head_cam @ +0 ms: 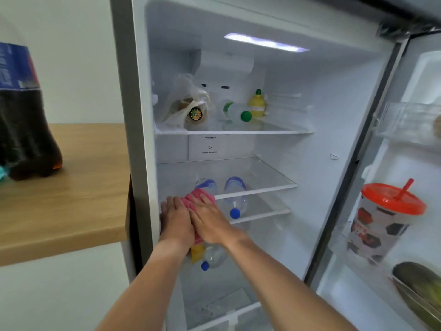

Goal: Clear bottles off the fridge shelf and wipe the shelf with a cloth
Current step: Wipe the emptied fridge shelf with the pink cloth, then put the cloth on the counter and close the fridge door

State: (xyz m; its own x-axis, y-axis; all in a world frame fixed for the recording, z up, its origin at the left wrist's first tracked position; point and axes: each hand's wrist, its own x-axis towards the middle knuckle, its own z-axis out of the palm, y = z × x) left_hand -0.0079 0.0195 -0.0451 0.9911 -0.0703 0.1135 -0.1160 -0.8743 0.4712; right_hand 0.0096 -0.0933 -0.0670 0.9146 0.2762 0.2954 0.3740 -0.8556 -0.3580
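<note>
The fridge stands open. At the front left corner of the middle glass shelf, my right hand lies flat on a pink cloth. My left hand rests flat right beside it at the shelf's left edge, touching the cloth. Part of the cloth hangs down between my wrists. Through the glass I see two clear bottles with blue labels, one on the left and one with a blue cap, lying on the shelf below. Lower still lies a third bottle with a yellow label.
The top shelf holds a lying green-capped bottle, a yellow lemon-shaped bottle and a plastic bag with a jar. A dark cola bottle stands on the wooden counter to the left. The door rack holds an orange-lidded cup.
</note>
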